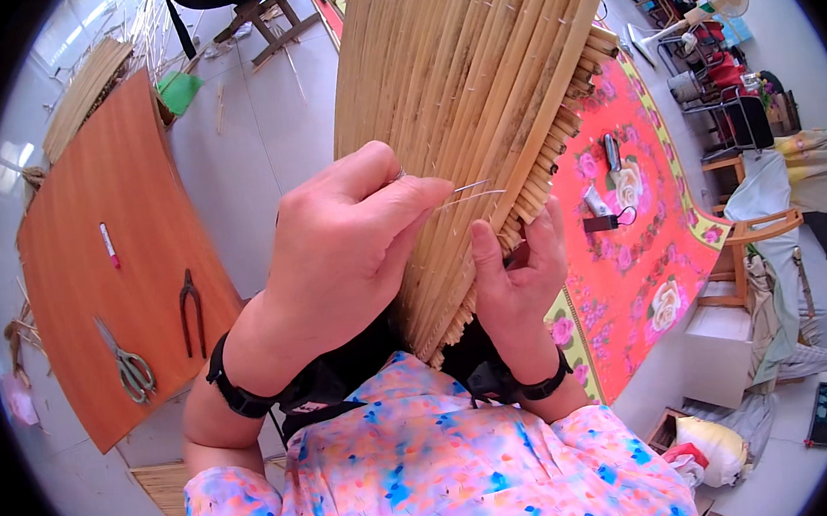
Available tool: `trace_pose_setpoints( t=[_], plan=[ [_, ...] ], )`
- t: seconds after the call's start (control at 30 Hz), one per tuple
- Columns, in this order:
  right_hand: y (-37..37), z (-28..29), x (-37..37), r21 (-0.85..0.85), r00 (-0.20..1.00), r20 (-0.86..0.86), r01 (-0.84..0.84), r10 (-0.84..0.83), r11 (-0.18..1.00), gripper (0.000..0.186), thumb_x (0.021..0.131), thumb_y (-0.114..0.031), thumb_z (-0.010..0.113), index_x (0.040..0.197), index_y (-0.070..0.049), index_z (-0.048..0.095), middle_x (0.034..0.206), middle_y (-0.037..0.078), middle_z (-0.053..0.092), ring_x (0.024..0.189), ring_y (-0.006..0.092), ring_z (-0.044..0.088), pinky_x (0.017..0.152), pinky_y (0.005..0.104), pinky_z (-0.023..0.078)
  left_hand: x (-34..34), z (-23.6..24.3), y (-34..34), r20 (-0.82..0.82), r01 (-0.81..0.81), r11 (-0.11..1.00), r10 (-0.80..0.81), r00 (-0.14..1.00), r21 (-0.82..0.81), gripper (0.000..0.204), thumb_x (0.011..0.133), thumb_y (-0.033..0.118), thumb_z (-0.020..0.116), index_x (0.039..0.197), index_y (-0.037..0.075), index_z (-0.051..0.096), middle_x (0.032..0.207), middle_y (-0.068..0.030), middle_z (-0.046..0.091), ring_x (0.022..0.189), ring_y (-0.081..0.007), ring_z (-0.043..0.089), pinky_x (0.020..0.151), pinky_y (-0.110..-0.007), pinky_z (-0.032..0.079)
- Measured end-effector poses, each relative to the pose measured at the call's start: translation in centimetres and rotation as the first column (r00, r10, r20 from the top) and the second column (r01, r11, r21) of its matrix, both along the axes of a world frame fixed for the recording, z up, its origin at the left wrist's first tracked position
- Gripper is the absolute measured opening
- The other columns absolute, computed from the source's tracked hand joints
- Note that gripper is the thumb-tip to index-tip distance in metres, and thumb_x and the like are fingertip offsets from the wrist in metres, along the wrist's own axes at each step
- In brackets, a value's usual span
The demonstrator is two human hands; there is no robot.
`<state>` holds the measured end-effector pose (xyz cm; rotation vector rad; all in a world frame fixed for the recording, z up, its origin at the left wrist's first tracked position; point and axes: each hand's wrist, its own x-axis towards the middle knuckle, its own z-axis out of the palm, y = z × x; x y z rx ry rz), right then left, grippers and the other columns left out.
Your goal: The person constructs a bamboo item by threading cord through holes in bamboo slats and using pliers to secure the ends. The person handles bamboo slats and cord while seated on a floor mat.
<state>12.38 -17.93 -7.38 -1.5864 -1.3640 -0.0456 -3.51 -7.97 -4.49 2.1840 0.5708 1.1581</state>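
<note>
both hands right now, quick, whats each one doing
Left hand: closed, pinching a thin needle.
Right hand: holding the edge of the reed panel, thumb on its face.

Pink, blue-blotched short-sleeved shirt (399, 460); 2 black wristbands (233, 388)

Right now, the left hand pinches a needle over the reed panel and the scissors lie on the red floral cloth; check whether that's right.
Wrong on the scissors: the head view shows them on the brown board, not the red cloth. The left hand does pinch a needle over the reed panel.
</note>
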Motion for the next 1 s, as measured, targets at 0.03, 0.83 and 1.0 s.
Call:
trace_pose_setpoints(
  t=[0.03, 0.83, 1.0],
  plan=[
    [0.00, -0.18, 0.05, -0.002, 1.000, 0.014, 0.004, -0.004, 1.000, 0.032, 0.083, -0.013, 0.073, 0.099, 0.009, 0.057, 0.092, 0.015, 0.049, 0.069, 0.0210, 0.048, 0.055, 0.0302, 0.039, 0.06, -0.06, 0.06, 0.002, -0.013, 1.000, 0.013, 1.000, 0.021, 0.018, 0.079, -0.005, 0.067, 0.095, 0.002, 0.070, 0.069, -0.0070, 0.046, 0.058, -0.0195, 0.048, 0.050, -0.030, 0.037],
    [0.02, -0.71, 0.51, 0.017, 0.999, -0.041, -0.027, 0.028, 0.999, 0.029, 0.083, -0.017, 0.073, 0.094, 0.006, 0.059, 0.092, 0.015, 0.049, 0.072, 0.0265, 0.048, 0.058, 0.0338, 0.039, 0.71, 0.37, -0.09, -0.047, -0.071, 0.988, 0.078, 0.996, 0.138, 0.014, 0.078, 0.003, 0.068, 0.092, 0.004, 0.070, 0.069, -0.0084, 0.045, 0.058, -0.0244, 0.050, 0.050, -0.034, 0.040],
    [-0.08, -0.62, 0.45, -0.003, 0.999, -0.042, -0.023, 0.023, 1.000, 0.029, 0.082, -0.016, 0.074, 0.093, 0.006, 0.058, 0.090, 0.014, 0.048, 0.067, 0.0223, 0.046, 0.055, 0.0317, 0.036, 0.70, 0.42, -0.22, -0.044, -0.077, 0.986, 0.085, 0.995, 0.149, 0.014, 0.078, 0.003, 0.068, 0.092, 0.004, 0.070, 0.069, -0.0082, 0.045, 0.058, -0.0245, 0.050, 0.050, -0.034, 0.040]
  ],
)
